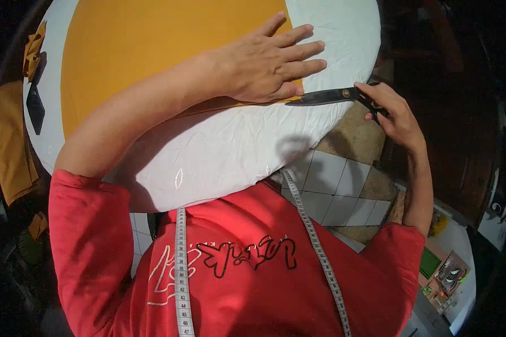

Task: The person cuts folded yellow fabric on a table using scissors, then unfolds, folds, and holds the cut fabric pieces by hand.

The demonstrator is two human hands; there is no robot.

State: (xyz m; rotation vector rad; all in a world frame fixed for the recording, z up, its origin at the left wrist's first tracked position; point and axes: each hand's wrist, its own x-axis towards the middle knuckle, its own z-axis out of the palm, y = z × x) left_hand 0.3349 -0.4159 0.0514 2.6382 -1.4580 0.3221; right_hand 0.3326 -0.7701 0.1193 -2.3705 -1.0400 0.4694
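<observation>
Right hand [389,109] closed around the handles of the black scissors [323,98], out at the table's right edge, blades pointing left, tips right at the lower right corner of the mustard cloth [168,42]; whether they're biting into it, I can't tell. Just above those tips, the left hand [281,63] lies palm down, fingers spread, gripping nothing, thumb beside the blades, fingertips reaching past the cloth onto white. That cloth lies flat across the upper part of the white-covered table [225,151], its lower edge running under the left forearm. Over on the left rim, a mustard scrap [34,53] and a dark angular object [35,109]; more mustard fabric [14,149] beyond. Nearest the camera, a measuring tape [181,269] hangs down both sides of the red shirt [253,292], above the floor tiles [326,168].
</observation>
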